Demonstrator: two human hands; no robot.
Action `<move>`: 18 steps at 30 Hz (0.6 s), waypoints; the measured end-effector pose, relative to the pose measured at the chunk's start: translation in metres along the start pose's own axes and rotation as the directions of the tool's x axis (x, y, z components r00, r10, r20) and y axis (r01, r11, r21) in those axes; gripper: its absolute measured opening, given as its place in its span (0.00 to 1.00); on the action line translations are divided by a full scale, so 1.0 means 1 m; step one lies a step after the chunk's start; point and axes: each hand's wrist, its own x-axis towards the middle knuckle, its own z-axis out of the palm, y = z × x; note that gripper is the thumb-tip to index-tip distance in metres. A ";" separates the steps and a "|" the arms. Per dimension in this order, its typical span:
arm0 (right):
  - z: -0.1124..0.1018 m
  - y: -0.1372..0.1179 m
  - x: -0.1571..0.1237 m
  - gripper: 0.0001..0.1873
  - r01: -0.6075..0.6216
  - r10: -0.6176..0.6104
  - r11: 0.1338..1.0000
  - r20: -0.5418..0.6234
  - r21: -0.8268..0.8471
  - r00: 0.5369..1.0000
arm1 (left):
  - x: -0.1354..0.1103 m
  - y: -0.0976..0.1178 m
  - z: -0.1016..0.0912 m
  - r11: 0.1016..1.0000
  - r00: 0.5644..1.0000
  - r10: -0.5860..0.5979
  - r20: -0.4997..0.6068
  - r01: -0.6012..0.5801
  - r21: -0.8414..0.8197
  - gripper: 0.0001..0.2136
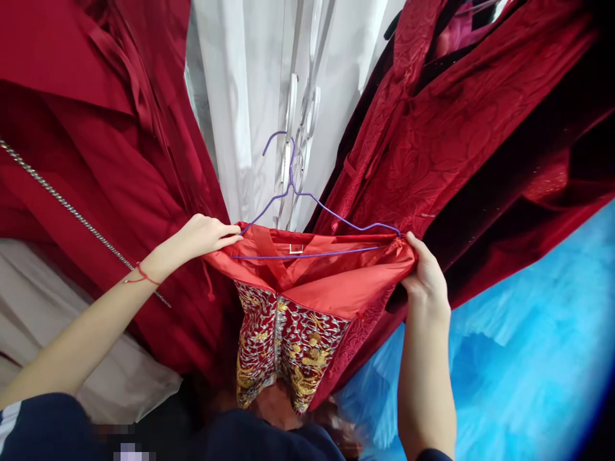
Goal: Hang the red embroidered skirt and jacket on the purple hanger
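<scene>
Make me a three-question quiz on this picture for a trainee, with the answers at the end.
1. Multiple choice: what colour is the hanger?
A) green
B) purple
C) black

2. True or false: the left hand and the right hand both grip the embroidered garment near its top edge.

3. Fill in the blank: the thin red bracelet is worn on the person's ____ wrist.

Key:
1. B, purple.
2. True; each hand holds one side of it.
3. left
</scene>
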 end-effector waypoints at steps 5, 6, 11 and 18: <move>0.002 0.012 0.004 0.17 -0.049 0.045 0.985 -0.025 -0.163 0.999 | -0.012 -0.004 -0.006 0.999 0.999 -0.033 0.019 0.033 0.039 0.22; 0.000 0.015 0.004 0.17 0.019 -0.022 0.973 -0.010 -0.231 1.000 | -0.014 -0.004 -0.008 0.998 0.999 -0.046 0.011 0.045 0.046 0.22; -0.002 0.020 0.006 0.18 0.340 -0.386 0.646 0.092 -0.683 0.918 | -0.023 0.000 -0.018 0.996 0.998 -0.059 -0.007 0.059 0.063 0.20; 0.031 0.014 0.006 0.13 0.281 -0.526 0.086 0.196 -0.956 0.827 | -0.027 0.002 -0.026 0.996 1.000 -0.013 0.005 0.013 0.093 0.17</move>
